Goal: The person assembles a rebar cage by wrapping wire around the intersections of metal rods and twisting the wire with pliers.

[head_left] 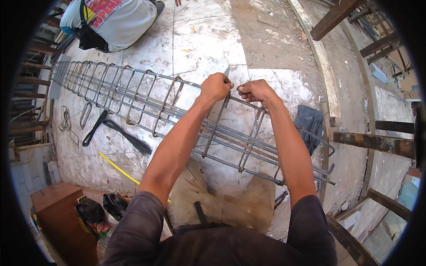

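Note:
A long rebar cage (pixel 133 95), made of straight steel bars with square stirrups, lies slantwise across the floor in front of me. My left hand (pixel 216 86) is closed in a pinch at its far top bar, right by a stirrup (pixel 216 126) corner. Just to the right, my right hand (pixel 257 92) is closed too, fingertips pinched together above the same bar. A thin tie wire (pixel 235 90) seems to run between the two sets of fingertips; its ends are hidden by the fingers.
A bundle of black wire (pixel 126 136) and loose stirrups (pixel 65 119) lie left of the cage, near a yellow strip (pixel 119 167). Dark cloth (pixel 308 126) lies at the right end. Another person (pixel 120 24) crouches far left. Wooden beams (pixel 375 144) stick out on the right.

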Tool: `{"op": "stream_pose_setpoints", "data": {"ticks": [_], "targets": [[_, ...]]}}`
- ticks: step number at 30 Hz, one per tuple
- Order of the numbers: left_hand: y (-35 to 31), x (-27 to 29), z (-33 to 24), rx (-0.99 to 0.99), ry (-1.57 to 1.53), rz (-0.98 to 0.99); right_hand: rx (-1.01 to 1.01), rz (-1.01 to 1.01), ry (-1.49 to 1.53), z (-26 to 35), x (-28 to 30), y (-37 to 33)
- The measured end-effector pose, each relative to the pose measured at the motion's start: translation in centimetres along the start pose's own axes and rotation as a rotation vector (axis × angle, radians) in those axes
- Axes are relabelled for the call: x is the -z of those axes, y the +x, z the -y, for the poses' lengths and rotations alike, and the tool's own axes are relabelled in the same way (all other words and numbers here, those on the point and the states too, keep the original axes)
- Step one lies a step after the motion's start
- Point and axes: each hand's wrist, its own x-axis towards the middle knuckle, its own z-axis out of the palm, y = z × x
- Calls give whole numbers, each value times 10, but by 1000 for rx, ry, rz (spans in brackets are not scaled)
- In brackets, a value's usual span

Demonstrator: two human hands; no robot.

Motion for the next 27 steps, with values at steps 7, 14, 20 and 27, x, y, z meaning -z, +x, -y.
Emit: {"op": "stream_pose_setpoints", "data": {"ticks": [7,14,20,27], "targets": [[51,4,15,29,-108,405,261,-108,-239,37,-30,-15],[0,18,4,-217,-118,281,101,30,-623,65,7,-61],[-24,5,-11,-179,3,33,504,-453,-156,2,21,-223],[3,-19,11,-175,-122,-89,120,-1104,378,-294,40,-373]]}}
